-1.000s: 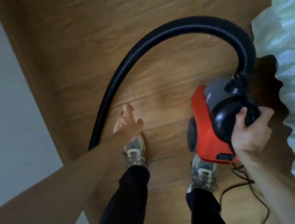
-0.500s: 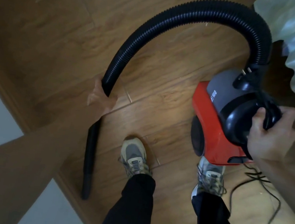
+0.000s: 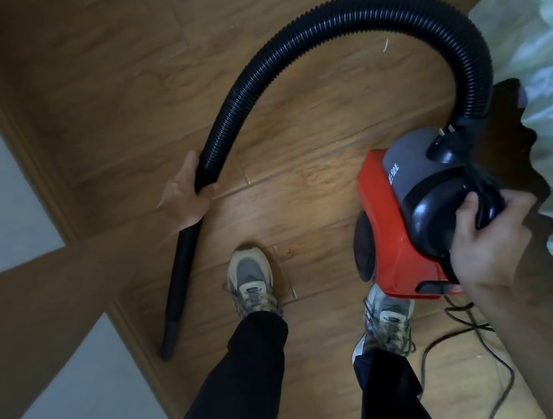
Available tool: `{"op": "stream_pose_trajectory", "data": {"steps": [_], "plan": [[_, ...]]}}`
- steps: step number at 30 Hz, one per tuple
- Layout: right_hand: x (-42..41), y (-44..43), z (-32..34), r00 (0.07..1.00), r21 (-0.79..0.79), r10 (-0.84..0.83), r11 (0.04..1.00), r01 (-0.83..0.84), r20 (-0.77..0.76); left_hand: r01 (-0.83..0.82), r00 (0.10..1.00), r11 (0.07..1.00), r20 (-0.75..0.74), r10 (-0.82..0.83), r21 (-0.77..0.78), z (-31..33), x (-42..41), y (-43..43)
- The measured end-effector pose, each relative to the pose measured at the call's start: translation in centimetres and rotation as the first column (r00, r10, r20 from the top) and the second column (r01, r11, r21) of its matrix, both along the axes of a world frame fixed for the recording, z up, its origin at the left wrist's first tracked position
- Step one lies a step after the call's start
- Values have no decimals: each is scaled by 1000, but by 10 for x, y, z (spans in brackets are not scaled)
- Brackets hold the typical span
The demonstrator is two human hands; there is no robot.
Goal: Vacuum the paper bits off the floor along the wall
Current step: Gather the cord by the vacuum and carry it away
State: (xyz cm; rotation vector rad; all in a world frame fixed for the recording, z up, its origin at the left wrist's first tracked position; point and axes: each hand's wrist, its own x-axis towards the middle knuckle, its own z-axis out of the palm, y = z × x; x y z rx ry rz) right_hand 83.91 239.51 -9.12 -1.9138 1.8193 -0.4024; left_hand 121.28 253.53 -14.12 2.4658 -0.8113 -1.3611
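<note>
Head view, left hand [image 3: 186, 199] wrapped around hose [image 3: 323, 25] above nozzle [image 3: 178, 287], nozzle tip near wall [image 3: 1, 195], right hand [image 3: 491, 247] clenching vacuum [image 3: 401, 223] handle, paper bit [image 3: 385, 45] on floor [image 3: 113, 53].

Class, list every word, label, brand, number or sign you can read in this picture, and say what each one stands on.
White marking on the grey top of the vacuum cleaner: a short line of characters, too blurred to read.
Dark panel low on its red body: no legible text.
Hose, shoes and floor: no writing visible.
</note>
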Motion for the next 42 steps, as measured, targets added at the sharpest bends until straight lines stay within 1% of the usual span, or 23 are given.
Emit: {"op": "stream_pose_trajectory", "data": {"steps": [3, 7, 9, 12, 16, 18, 23, 26, 33, 38, 42], "plan": [[1, -2, 4, 1000, 11, 27, 1000, -27, -3, 34, 999, 998, -10, -34, -45, 30, 0, 7], [21, -9, 27, 992, 5, 120, 993, -120, 26, 51, 998, 997, 25, -50, -60, 80, 30, 12], [30, -19, 53, 988, -15, 148, 989, -147, 36, 33, 998, 998, 57, -30, -56, 108, 45, 9], [51, -38, 103, 986, -77, 159, 985, -155, 54, -13, 998, 996, 63, 19, -89, 150, 56, -3], [83, -64, 164, 992, -114, 105, 989, -96, 71, -35, 997, 989, 67, 44, -142, 210, 53, -26], [99, -82, 197, 992, -116, 77, 991, -66, 97, -30, 996, 984, 82, 44, -174, 251, 56, -44], [139, -138, 326, 984, -246, 65, 969, -22, 166, -22, 991, 955, 121, 60, -297, 375, 86, -99], [160, -166, 420, 973, -232, 38, 973, 16, 226, -24, 987, 925, 139, 83, -379, 453, 100, -136], [195, -209, 635, 972, -336, -12, 937, 94, 236, -35, 981, 805, 135, 142, -593, 640, 123, -211], [207, -228, 765, 969, -391, -32, 911, 129, 246, 21, 973, 740, 184, 139, -672, 768, 135, -246], [214, -240, 851, 947, -403, -36, 899, 170, 318, 93, 961, 702, 249, 123, -706, 861, 139, -255]]}}
